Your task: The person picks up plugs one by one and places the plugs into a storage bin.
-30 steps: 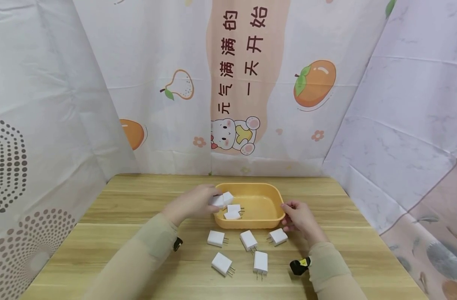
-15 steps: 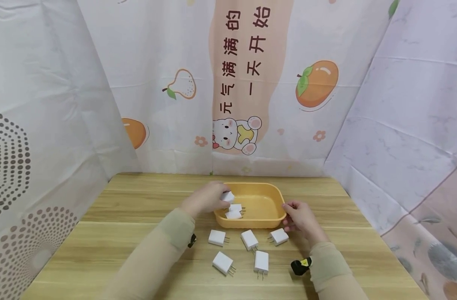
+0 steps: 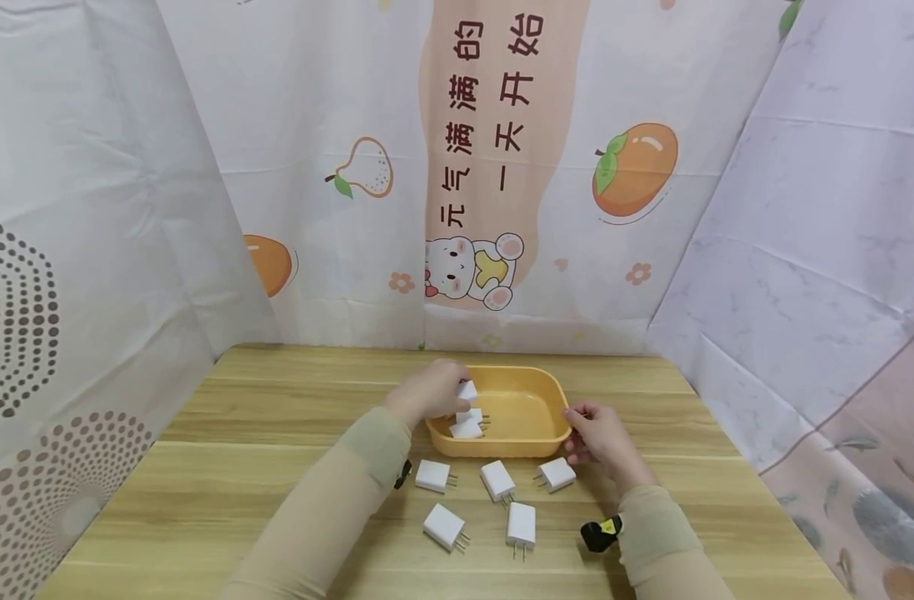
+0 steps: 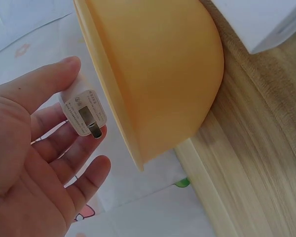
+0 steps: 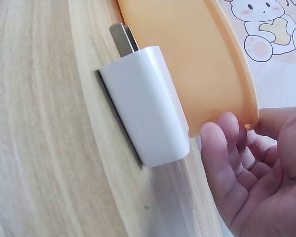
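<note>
Where the table (image 3: 239,450) comes nearest, five plugs (image 3: 521,525) lie spread in front of a yellow tub (image 3: 516,448), apart from one another, which probably keeps each easy to grasp. At the tub's right end, the right hand (image 3: 597,427) pinches the rim, thumb above and fingers against the outside, likely to steady it. Over the tub's left end, the left hand (image 3: 434,392) holds another plug (image 4: 83,104) between thumb and fingers; whether it touches the two plugs (image 3: 466,429) inside is unclear. Behind the tub hangs a printed curtain (image 3: 314,258).
</note>
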{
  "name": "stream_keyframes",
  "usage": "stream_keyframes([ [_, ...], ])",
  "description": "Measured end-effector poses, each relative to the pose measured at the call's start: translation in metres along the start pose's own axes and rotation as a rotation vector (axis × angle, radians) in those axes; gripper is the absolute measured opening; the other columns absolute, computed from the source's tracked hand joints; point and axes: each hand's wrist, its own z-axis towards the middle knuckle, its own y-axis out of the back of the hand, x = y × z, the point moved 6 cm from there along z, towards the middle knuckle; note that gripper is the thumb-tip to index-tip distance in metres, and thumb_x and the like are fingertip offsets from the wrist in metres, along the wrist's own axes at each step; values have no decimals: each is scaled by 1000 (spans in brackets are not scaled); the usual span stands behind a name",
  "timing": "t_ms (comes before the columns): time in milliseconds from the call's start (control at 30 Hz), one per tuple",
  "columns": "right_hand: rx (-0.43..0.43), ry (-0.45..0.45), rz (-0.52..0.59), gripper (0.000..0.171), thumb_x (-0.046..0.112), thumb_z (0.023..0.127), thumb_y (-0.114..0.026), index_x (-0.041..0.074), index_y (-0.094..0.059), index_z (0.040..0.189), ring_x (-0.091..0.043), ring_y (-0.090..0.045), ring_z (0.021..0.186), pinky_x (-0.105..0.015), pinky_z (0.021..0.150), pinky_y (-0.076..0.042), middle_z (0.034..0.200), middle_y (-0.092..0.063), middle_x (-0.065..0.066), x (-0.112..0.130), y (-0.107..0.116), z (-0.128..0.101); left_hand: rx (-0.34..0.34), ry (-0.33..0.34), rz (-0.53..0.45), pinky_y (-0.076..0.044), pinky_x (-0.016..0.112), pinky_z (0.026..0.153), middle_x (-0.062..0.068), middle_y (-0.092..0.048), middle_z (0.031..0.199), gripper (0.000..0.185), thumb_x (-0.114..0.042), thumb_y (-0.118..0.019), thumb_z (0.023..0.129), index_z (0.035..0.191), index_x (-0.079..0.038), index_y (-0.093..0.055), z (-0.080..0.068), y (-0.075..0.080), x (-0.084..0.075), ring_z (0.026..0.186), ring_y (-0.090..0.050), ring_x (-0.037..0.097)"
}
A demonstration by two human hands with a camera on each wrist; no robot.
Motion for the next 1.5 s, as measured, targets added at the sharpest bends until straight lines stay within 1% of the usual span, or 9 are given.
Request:
stream_keyframes([
  [267, -5, 7, -6, 34, 24, 107, -55, -5, -55, 124, -19, -62, 63, -37, 57, -59, 81, -57, -11, 1, 0, -2, 15, 12, 44, -51, 31, 77, -4, -66, 100, 36, -29, -81, 88, 119, -13, -72, 1, -2, -1, 86, -58, 13],
  [433, -6, 8, -1, 33, 23, 107, -55, -6, -55, 123, -18, -61, 63, -37, 57, -59, 80, -57, -11, 0, 0, -1, 24, 17, 53, -51, 32, 80, -3, -66, 102, 36, -29, -80, 89, 120, -13, -72, 2, -3, -1, 88, -58, 14],
  [567, -5, 13, -9, 33, 23, 107, -54, -5, -55, 123, -18, -62, 63, -36, 57, -60, 80, -57, -10, 0, 0, 0, 30, 14, 76, -52, 33, 85, -2, -68, 105, 37, -28, -81, 88, 120, -12, -73, 3, -6, -2, 89, -58, 13],
  [700, -6, 14, -14, 33, 24, 107, -54, -4, -56, 124, -18, -62, 63, -37, 58, -60, 81, -58, -10, -1, 0, 1, 38, -1, 103, -52, 34, 84, -1, -68, 102, 36, -26, -81, 87, 119, -12, -73, 6, -10, -1, 88, -58, 15],
  [833, -4, 11, -10, 33, 24, 107, -54, -4, -56, 124, -18, -62, 64, -36, 57, -59, 81, -58, -10, -1, 0, 1, 45, -4, 127, -52, 35, 88, 0, -69, 110, 38, -25, -78, 88, 124, -12, -72, 7, -14, 1, 92, -58, 15],
  [933, -4, 8, -7, 33, 24, 107, -55, -4, -56, 125, -18, -62, 64, -36, 57, -59, 82, -57, -10, 0, 0, 0, 52, 10, 117, -51, 35, 90, 2, -69, 118, 41, -24, -75, 90, 129, -12, -69, 7, -13, 1, 94, -58, 16],
  [1167, -5, 12, 7, 33, 23, 107, -55, -4, -55, 125, -18, -62, 63, -36, 56, -59, 84, -57, -11, 1, 0, -2, 59, 15, 107, -50, 37, 95, 3, -68, 122, 41, -25, -74, 91, 130, -12, -69, 5, -9, -2, 97, -58, 15],
  [1267, -2, 14, 8, 33, 23, 107, -55, -4, -55, 125, -18, -62, 63, -36, 56, -59, 84, -57, -11, 1, 0, -2, 62, 14, 99, -50, 36, 95, 4, -69, 122, 42, -26, -74, 91, 130, -12, -69, 3, -7, -4, 98, -58, 15],
  [1500, -4, 14, 2, 33, 23, 107, -55, -4, -55, 124, -18, -62, 63, -36, 55, -59, 83, -57, -10, 0, 0, -1, 51, 8, 73, -51, 35, 92, 3, -68, 118, 43, -29, -76, 91, 129, -10, -69, -2, -1, -6, 95, -59, 16],
])
